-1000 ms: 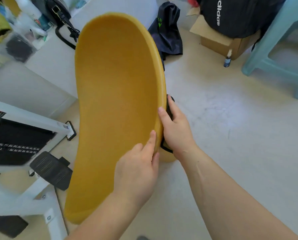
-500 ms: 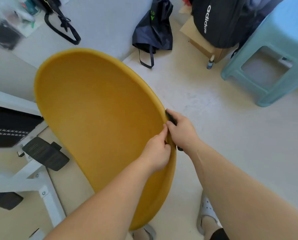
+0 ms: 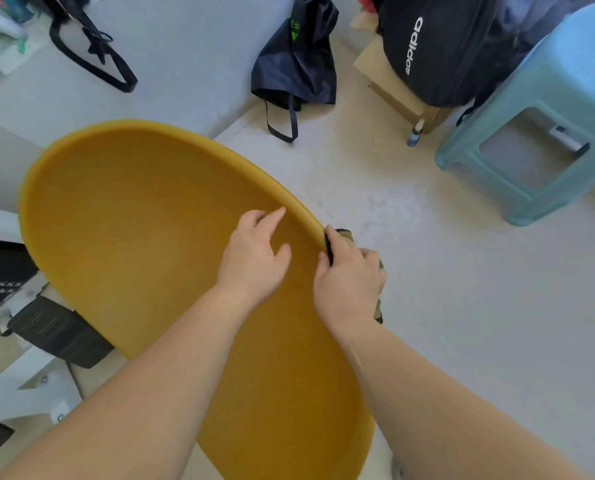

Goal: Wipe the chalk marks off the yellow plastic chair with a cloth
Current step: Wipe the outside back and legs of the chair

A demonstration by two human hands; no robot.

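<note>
Pale floor point(image 3: 462, 306), bags point(image 3: 296, 53) lying behind. Yellow chair point(image 3: 133, 237): left grip point(image 3: 254, 251) resting loose inside the shell, right grip point(image 3: 349, 282) pinching cloth point(image 3: 345, 234) over its rim; best rubbing firmly while steadying.

The cloth point(image 3: 345, 234) lay mostly hidden under the right hand point(image 3: 349, 285). The chair point(image 3: 133, 220) ran off the bottom edge, and the stool point(image 3: 573, 64) off the right edge.

Chair point(image 3: 133, 237) yellow plastic, matt, fine-grained; stool point(image 3: 566, 81) pale-blue plastic, smooth.
</note>
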